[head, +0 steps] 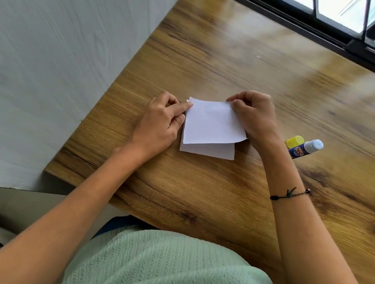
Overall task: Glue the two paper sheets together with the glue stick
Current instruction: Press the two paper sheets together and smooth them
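Top sheet (213, 123), pinched at its far corners by left hand (160, 122) and right hand (255, 116), lies skewed over the bottom sheet (207, 150) on the table (245, 59). Pressed down so, it would likely bond crooked. Any glue between the sheets is hidden; the open glue stick (305, 148) is blurred.
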A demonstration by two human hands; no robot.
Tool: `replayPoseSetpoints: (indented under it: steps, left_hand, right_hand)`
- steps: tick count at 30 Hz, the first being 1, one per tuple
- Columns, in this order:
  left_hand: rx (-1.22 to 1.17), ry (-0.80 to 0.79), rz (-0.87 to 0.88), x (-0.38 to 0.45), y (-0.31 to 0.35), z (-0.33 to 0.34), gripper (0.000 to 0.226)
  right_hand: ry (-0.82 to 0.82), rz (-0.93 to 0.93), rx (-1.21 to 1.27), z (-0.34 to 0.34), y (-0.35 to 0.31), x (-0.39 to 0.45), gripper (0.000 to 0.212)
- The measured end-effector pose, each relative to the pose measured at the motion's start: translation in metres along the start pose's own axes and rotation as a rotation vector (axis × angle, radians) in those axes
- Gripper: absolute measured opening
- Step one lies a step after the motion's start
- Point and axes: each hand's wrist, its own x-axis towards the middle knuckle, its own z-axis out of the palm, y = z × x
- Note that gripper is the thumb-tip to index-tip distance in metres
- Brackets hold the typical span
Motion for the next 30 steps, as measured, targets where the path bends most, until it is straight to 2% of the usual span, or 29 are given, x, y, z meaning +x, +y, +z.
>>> replayPoseSetpoints:
  steps: [4, 16, 30]
  left_hand:
    - [0.022, -0.005, -0.01, -0.0012, 0.0028, 0.0002, 0.042]
    - [0.04, 0.007, -0.017, 0.0002, 0.0021, 0.0025, 0.034]
    - [0.045, 0.001, -0.041, 0.0013, 0.0047, 0.0032, 0.035]
  right_hand:
    - [-0.009, 0.008, 0.006, 0.0004, 0.001, 0.0018, 0.028]
    - [-0.012, 0.022, 0.025, 0.0016, 0.0025, 0.0058, 0.028]
    - [-0.036, 0.025, 0.03, 0.0023, 0.0025, 0.0072, 0.027]
